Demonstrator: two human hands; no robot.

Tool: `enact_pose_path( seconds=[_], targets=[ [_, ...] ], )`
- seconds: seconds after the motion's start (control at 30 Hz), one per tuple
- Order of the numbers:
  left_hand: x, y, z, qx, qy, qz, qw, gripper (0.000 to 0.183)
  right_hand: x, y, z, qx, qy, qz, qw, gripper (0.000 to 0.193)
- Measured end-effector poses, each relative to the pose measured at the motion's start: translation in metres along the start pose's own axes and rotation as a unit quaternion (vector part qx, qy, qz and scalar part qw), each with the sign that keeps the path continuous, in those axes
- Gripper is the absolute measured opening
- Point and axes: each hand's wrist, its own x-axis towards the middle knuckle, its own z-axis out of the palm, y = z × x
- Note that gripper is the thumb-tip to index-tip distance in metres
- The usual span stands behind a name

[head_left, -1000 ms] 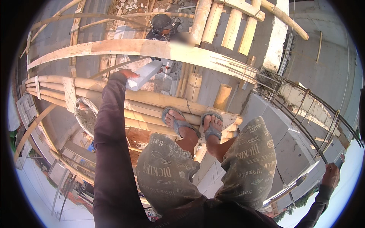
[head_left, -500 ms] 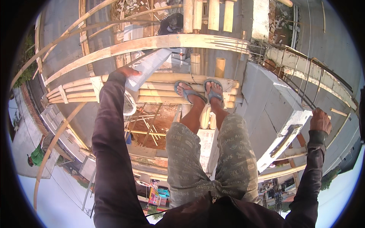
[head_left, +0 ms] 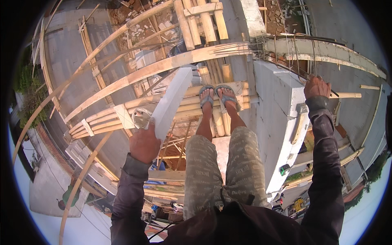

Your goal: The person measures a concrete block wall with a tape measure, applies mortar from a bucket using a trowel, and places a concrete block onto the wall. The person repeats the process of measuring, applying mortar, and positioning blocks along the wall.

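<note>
My left hand (head_left: 145, 143) is closed on the near end of a long pale lightweight concrete block (head_left: 174, 98). The block slants away to the far right, above the bamboo poles. My right hand (head_left: 317, 87) is closed around the steel rebar (head_left: 295, 70) at the far end of the block wall (head_left: 275, 98), its palm hidden. On the wall's top edge lie a wooden-handled tool (head_left: 301, 125) and a green-and-black tape measure (head_left: 284, 169). A whitish container (head_left: 141, 117) shows just beyond my left hand.
My sandaled feet (head_left: 217, 96) stand on bamboo scaffold poles (head_left: 190, 108), with gaps to lower ground. A curved-looking plank (head_left: 163, 65) crosses beyond. A concrete beam (head_left: 326, 53) lies at the far right. A person in green (head_left: 73, 196) is at the lower left.
My left hand has come nearer my body with the concrete block, which now reaches farther right. My right hand has shifted left and farther away along the rebar. The view has turned.
</note>
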Motion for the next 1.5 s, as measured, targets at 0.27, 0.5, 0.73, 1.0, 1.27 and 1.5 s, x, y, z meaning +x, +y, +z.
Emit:
enact_pose_path(
  seconds=[0.27, 0.5, 0.73, 1.0, 1.27, 1.5],
  targets=[
    [-0.147, 0.062, -0.066, 0.161, 0.016, 0.066, 0.985, 0.073, -0.120, -0.254, 0.061, 0.737, -0.373, 0.347, 0.445, 0.081],
    [-0.167, 0.091, -0.079, 0.246, -0.039, 0.129, 0.960, 0.070, -0.188, -0.380, 0.116, 0.820, -0.179, 0.514, 0.174, 0.059],
    [-0.151, 0.066, -0.090, 0.286, -0.102, 0.099, 0.947, 0.075, -0.234, -0.317, 0.093, 0.765, -0.202, 0.592, 0.154, 0.074],
    [-0.112, 0.060, -0.096, 0.373, -0.110, 0.211, 0.897, 0.072, -0.323, -0.236, 0.033, 0.808, -0.134, 0.568, -0.081, 0.061],
    [-0.082, 0.202, 0.001, 0.133, -0.283, 0.386, 0.868, 0.087, -0.441, -0.204, 0.029, 0.875, 0.105, 0.417, -0.220, 0.058],
    [-0.133, 0.340, 0.114, 0.195, -0.336, 0.474, 0.790, 0.083, -0.511, -0.189, 0.050, 0.858, 0.289, 0.321, -0.279, 0.075]
  ],
)
